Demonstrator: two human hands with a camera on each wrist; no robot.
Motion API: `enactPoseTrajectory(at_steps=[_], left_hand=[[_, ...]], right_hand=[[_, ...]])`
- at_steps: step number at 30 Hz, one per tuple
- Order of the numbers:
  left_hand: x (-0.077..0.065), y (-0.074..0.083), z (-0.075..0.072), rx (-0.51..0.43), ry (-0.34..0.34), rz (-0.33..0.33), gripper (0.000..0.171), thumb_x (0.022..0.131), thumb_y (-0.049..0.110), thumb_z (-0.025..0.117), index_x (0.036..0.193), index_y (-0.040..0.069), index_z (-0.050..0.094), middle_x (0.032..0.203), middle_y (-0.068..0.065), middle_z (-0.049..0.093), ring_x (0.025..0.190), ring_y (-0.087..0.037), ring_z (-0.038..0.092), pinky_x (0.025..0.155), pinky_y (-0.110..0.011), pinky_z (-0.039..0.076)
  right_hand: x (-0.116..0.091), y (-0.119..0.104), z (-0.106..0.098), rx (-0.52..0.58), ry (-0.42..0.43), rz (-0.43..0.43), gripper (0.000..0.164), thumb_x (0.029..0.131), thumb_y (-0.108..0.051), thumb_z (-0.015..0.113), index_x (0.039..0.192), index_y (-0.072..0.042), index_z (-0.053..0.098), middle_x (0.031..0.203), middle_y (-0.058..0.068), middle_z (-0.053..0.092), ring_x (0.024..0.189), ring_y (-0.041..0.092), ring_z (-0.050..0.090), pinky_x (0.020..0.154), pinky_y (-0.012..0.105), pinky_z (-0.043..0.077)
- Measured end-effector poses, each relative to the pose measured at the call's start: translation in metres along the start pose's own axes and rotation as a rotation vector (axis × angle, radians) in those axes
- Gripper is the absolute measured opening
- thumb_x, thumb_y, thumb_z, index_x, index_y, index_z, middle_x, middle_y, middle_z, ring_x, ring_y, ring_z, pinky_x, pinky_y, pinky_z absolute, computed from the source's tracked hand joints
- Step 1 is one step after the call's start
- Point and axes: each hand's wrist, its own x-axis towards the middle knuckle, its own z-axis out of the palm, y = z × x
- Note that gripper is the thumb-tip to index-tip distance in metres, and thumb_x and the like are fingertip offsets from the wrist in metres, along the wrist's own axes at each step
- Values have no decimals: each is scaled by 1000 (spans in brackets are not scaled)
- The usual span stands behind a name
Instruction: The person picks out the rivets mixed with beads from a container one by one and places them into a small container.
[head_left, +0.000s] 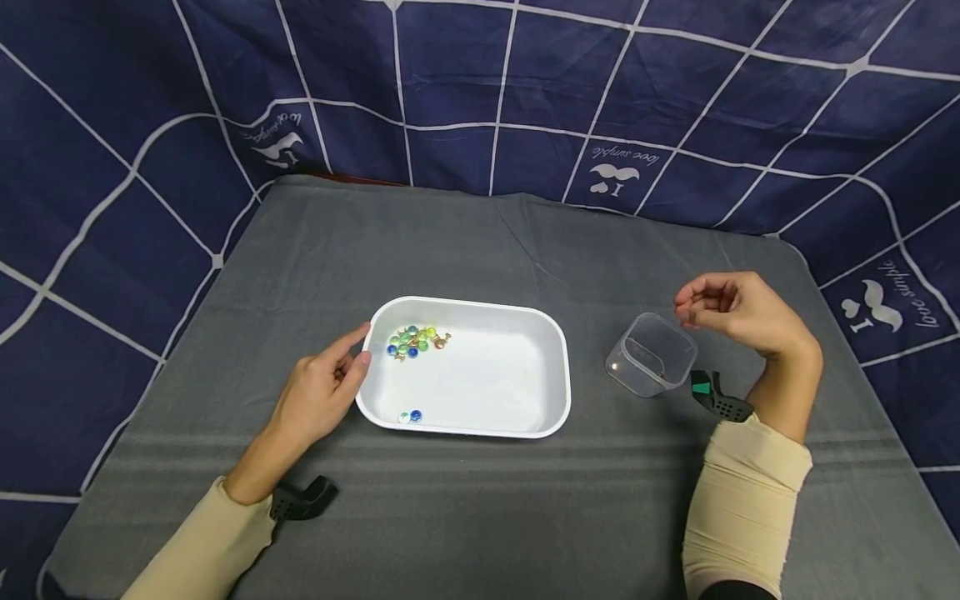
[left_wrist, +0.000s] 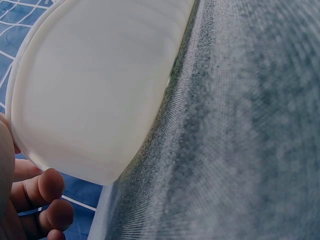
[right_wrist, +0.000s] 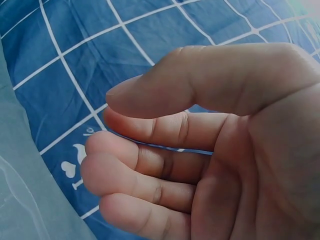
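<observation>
A white rectangular tray (head_left: 487, 367) lies on the grey cloth. Inside it, a cluster of glass marbles (head_left: 412, 342) in blue, green and yellow is mixed with small gold-coloured pieces (head_left: 441, 342). Two more marbles (head_left: 410, 416) lie by the tray's near edge. My left hand (head_left: 318, 387) is at the tray's left end, index fingertip and thumb right at the rim. My right hand (head_left: 742, 312) hangs beside and above a clear plastic box (head_left: 652, 354), which has small bits at its bottom. In the right wrist view its fingers (right_wrist: 150, 130) are loosely bent, with nothing visible between them.
A grey cloth (head_left: 480, 517) covers the table. Behind and at both sides hangs a dark blue cloth (head_left: 450, 75) with white grid lines. Each wrist carries a black strap-like mount, the right one (head_left: 720, 398) close to the clear box.
</observation>
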Motion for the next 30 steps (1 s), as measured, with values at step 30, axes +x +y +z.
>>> enactPoseTrajectory(at_steps=[30], left_hand=[[2, -2, 1, -10, -1, -2, 36, 94, 4, 64, 129, -5, 62, 62, 6, 46, 50, -6, 38, 48, -21, 32]], right_hand=[[7, -8, 7, -8, 157, 22, 10, 90, 8, 61, 98, 13, 66, 77, 0, 70, 67, 10, 67, 64, 19, 53]])
